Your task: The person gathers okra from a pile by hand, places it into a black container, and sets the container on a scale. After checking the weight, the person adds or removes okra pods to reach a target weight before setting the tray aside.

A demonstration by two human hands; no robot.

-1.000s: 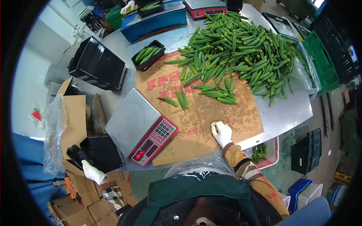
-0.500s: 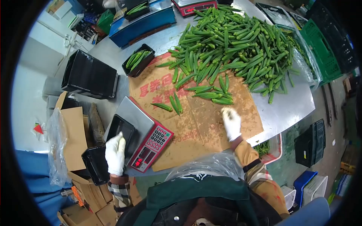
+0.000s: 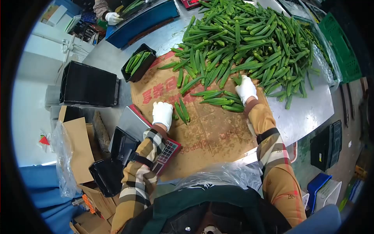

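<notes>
My left hand [image 3: 162, 115], in a white glove, is curled closed over the cardboard sheet [image 3: 202, 132]. The green end of an okra pod pokes out at its right side, and most of that pod is hidden under the glove. Two loose okra pods [image 3: 182, 111] lie beside it. My right hand [image 3: 246, 89], also gloved, is closed around okra at the lower edge of the large okra pile [image 3: 249, 43]; a green pod shows at its fingertips. A small group of okra [image 3: 222, 100] lies just left of this hand.
A scale [image 3: 168, 152] with an empty black tray [image 3: 124, 142] sits left, partly under my left arm. A black tray of okra [image 3: 139, 62] stands beyond it. A black crate [image 3: 89, 85] is farther left. Another person's gloved hand [image 3: 113, 18] is at the far edge.
My left hand has moved from the black tray up and right onto the cardboard, over the single pod. My right hand has gone up to the pile's edge. Another person's hand has appeared.
</notes>
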